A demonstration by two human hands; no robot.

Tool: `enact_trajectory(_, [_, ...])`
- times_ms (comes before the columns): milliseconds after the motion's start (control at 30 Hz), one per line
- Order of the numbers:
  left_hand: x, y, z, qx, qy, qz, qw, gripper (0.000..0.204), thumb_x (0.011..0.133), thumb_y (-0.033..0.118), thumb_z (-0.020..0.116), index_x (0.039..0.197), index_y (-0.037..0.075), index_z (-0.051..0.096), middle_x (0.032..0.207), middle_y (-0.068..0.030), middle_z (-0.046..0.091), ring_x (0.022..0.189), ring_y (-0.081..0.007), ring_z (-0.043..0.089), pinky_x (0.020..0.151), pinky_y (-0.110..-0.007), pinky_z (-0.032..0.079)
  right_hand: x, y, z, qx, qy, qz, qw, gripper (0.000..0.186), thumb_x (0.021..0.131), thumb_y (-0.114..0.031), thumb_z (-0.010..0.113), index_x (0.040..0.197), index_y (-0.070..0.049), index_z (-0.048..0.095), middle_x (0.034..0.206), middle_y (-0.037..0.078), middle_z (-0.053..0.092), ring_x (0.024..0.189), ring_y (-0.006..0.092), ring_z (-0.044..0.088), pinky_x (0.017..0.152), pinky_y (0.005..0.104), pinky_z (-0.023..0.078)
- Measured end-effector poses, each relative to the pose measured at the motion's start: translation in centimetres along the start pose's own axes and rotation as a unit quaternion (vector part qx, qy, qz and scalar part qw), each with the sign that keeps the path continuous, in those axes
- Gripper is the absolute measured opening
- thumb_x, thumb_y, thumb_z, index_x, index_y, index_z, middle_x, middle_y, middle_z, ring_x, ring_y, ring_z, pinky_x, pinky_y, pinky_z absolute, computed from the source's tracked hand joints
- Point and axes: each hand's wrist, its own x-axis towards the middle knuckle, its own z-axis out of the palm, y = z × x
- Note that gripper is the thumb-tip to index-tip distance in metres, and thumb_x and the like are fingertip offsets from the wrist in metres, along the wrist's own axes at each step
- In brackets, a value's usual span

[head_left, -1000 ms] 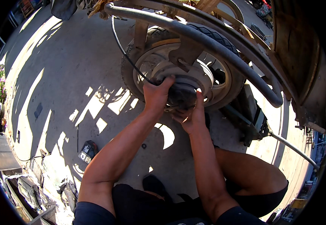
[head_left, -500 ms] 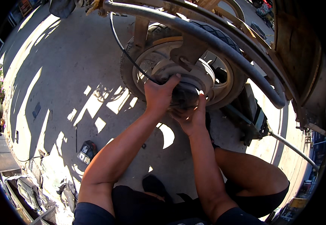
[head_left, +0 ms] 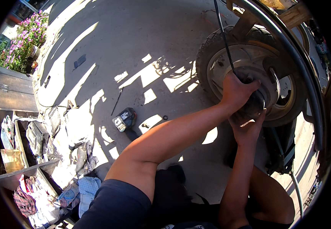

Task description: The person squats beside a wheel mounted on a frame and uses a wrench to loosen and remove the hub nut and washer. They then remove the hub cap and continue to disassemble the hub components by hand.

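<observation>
A spoked wheel with a black tyre (head_left: 206, 63) stands on the right, under a vehicle's tubular frame. At its centre, both hands grip a dark round hub part (head_left: 254, 104), which looks like a brake plate or cover. My left hand (head_left: 236, 91) wraps its upper left side, thumb across the top. From below, my right hand (head_left: 247, 129) cups it, thumb raised along its right edge. A black cable (head_left: 225, 42) runs down from the frame and ends beside my left hand. Fingers and shadow hide part of the hub.
A curved metal tube (head_left: 304, 57) passes over the wheel. What looks like a cordless power tool (head_left: 125, 120) lies on the concrete, near a small dark ring (head_left: 165, 117) and a thin rod (head_left: 117, 101). Wooden compartments (head_left: 2, 176) with rags stand left, below pink flowers (head_left: 26, 36).
My view has swung left, so the wheel and hands appear farther right and more of the compartments shows. Both hands stay on the hub part with nearly the same grip.
</observation>
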Motion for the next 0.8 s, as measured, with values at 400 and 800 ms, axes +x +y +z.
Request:
enact_trajectory(400, [0.0,-0.1,-0.1,0.062,0.01,-0.047,0.997,0.028,0.071,0.017,0.074,0.084,-0.006,0.066,0.078,-0.0095,0.069,0.07,-0.0134,0.065,0.065,-0.029,0.051,-0.1,1.3,-0.8,-0.195,-0.019,-0.041,0.98,0.025,0.098,-0.035,0.046,0.102,-0.012,0.054,0.071,-0.003,0.045,0.059,0.0067,0.04,0.05,0.0232,0.031])
enact_trajectory(800, [-0.2,-1.4,-0.5,-0.045,0.029,-0.098,0.994,0.034,0.075,0.022,0.075,0.092,-0.006,0.065,0.086,-0.0076,0.066,0.075,-0.0126,0.061,0.07,-0.028,0.048,1.3,1.7,-0.8,0.002,-0.077,0.008,0.997,0.026,0.097,-0.032,0.048,0.081,-0.011,0.047,0.058,-0.003,0.036,0.045,0.0061,0.033,0.037,0.0204,0.023])
